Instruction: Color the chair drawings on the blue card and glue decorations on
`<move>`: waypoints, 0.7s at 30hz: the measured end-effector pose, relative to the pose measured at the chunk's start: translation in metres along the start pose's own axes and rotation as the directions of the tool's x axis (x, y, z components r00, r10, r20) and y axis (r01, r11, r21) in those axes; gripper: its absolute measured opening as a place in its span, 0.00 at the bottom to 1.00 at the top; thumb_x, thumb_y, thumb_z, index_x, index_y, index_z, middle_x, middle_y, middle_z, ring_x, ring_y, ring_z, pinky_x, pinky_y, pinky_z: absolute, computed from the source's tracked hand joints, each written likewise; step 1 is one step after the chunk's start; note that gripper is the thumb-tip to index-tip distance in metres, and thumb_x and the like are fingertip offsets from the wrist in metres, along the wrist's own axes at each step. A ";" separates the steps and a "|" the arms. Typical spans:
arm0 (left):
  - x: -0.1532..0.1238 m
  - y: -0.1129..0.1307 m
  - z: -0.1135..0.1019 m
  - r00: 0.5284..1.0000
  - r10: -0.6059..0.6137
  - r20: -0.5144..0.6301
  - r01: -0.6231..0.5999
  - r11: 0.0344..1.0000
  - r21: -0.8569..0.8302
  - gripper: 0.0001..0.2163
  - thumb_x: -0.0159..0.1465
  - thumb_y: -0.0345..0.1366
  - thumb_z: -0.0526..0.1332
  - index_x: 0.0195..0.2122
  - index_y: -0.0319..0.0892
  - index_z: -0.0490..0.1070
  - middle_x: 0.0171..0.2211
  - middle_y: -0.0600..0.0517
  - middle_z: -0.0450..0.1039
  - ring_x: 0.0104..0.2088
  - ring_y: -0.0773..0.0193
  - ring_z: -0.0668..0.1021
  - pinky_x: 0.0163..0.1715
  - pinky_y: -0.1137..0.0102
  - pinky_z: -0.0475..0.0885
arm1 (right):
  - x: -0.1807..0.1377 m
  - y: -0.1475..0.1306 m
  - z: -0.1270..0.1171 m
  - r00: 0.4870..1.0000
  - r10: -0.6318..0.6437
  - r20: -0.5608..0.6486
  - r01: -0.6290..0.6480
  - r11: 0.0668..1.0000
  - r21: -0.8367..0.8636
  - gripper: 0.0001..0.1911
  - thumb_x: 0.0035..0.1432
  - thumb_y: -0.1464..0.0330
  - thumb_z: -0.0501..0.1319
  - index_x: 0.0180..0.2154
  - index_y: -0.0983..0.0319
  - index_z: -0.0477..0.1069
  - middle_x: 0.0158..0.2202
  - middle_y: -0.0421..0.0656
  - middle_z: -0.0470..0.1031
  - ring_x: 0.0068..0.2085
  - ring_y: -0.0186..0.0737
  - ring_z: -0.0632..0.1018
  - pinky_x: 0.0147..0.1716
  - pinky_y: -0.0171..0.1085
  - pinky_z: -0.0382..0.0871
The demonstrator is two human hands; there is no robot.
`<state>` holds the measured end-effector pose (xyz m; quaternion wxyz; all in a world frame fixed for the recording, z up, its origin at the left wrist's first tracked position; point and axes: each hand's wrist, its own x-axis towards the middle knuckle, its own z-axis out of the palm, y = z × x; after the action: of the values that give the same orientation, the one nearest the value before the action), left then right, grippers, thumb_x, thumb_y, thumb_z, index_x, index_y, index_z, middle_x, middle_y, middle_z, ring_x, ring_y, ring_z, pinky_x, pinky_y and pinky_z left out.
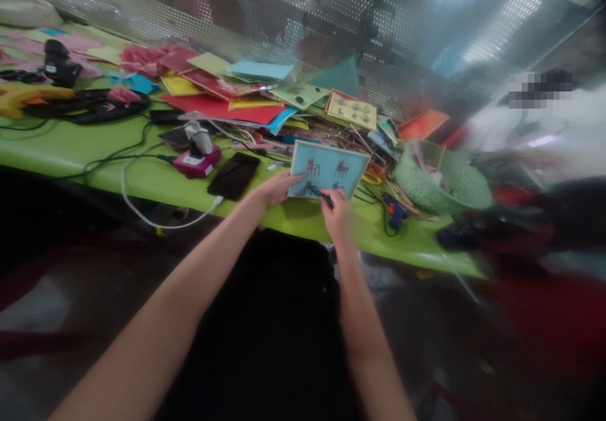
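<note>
A light blue card [329,170] printed with small red and dark chair shapes stands tilted at the near edge of the green table [76,149]. My left hand [277,189] grips its lower left corner with fingers closed on it. My right hand [337,214] is closed round a dark pen [322,197] whose tip touches the lower part of the card. Both forearms reach out from the bottom of the view.
A black phone [233,175] lies left of the card, beside a pink device [197,160] with a white cable. Coloured paper sheets and cards [246,96] are heaped behind. A green woven basket [440,178] and a blue glue gun [395,209] sit to the right.
</note>
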<state>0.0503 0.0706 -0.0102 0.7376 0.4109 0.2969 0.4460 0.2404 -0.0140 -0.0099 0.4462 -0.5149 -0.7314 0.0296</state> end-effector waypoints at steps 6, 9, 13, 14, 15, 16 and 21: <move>0.000 0.000 0.001 1.000 0.003 -0.004 -0.003 1.000 -0.009 0.10 0.63 0.34 0.70 0.44 0.34 0.82 0.41 0.41 0.85 0.40 0.57 0.85 0.51 0.60 0.79 | 0.000 0.001 0.001 1.000 0.008 0.004 -0.008 1.000 -0.009 0.08 0.69 0.70 0.59 0.45 0.60 0.77 0.42 0.48 0.78 0.45 0.46 0.80 0.48 0.46 0.76; 0.000 -0.001 0.000 1.000 0.004 -0.003 -0.004 1.000 -0.008 0.10 0.63 0.34 0.69 0.44 0.34 0.82 0.41 0.41 0.85 0.39 0.58 0.85 0.51 0.61 0.79 | 0.000 0.002 0.001 1.000 0.016 -0.014 -0.016 1.000 -0.008 0.08 0.68 0.70 0.59 0.45 0.59 0.77 0.42 0.48 0.78 0.45 0.46 0.80 0.48 0.46 0.76; 0.002 -0.002 -0.002 1.000 0.000 0.003 0.000 1.000 0.000 0.11 0.64 0.34 0.69 0.45 0.34 0.81 0.42 0.40 0.85 0.40 0.56 0.85 0.51 0.59 0.79 | 0.000 0.003 0.001 1.000 0.011 0.004 -0.010 1.000 -0.007 0.08 0.69 0.69 0.59 0.45 0.59 0.77 0.42 0.48 0.79 0.45 0.46 0.80 0.49 0.46 0.76; 0.002 -0.002 -0.002 1.000 0.000 0.005 0.000 1.000 0.002 0.11 0.64 0.34 0.69 0.45 0.34 0.81 0.42 0.40 0.85 0.41 0.56 0.85 0.52 0.59 0.79 | 0.000 0.002 0.001 1.000 0.010 0.010 -0.010 1.000 -0.008 0.08 0.69 0.69 0.59 0.45 0.59 0.77 0.42 0.48 0.79 0.45 0.46 0.80 0.49 0.46 0.76; 0.002 -0.003 -0.002 1.000 0.001 0.006 -0.001 1.000 0.004 0.11 0.64 0.34 0.69 0.45 0.34 0.81 0.43 0.40 0.85 0.41 0.55 0.85 0.52 0.58 0.79 | 0.000 0.002 0.001 1.000 0.010 0.009 -0.010 1.000 -0.011 0.09 0.69 0.69 0.59 0.45 0.59 0.77 0.42 0.48 0.78 0.45 0.46 0.80 0.49 0.46 0.76; 0.002 -0.003 -0.003 1.000 0.003 0.008 -0.003 1.000 0.007 0.12 0.64 0.34 0.69 0.46 0.34 0.81 0.43 0.39 0.85 0.42 0.55 0.85 0.53 0.57 0.78 | 0.000 0.002 0.001 1.000 0.013 0.005 -0.013 1.000 -0.014 0.09 0.69 0.69 0.59 0.45 0.59 0.77 0.43 0.48 0.78 0.45 0.46 0.80 0.49 0.45 0.76; 0.002 -0.003 -0.003 1.000 0.011 0.009 -0.011 1.000 0.014 0.12 0.64 0.35 0.69 0.47 0.35 0.81 0.44 0.40 0.85 0.44 0.55 0.85 0.55 0.58 0.78 | 0.000 0.001 0.001 1.000 0.014 -0.006 -0.014 1.000 -0.012 0.08 0.69 0.70 0.59 0.45 0.59 0.77 0.43 0.47 0.78 0.45 0.46 0.81 0.48 0.45 0.76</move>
<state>0.0499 0.0730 -0.0143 0.7335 0.4199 0.2943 0.4461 0.2408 -0.0132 -0.0113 0.4450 -0.5228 -0.7266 0.0271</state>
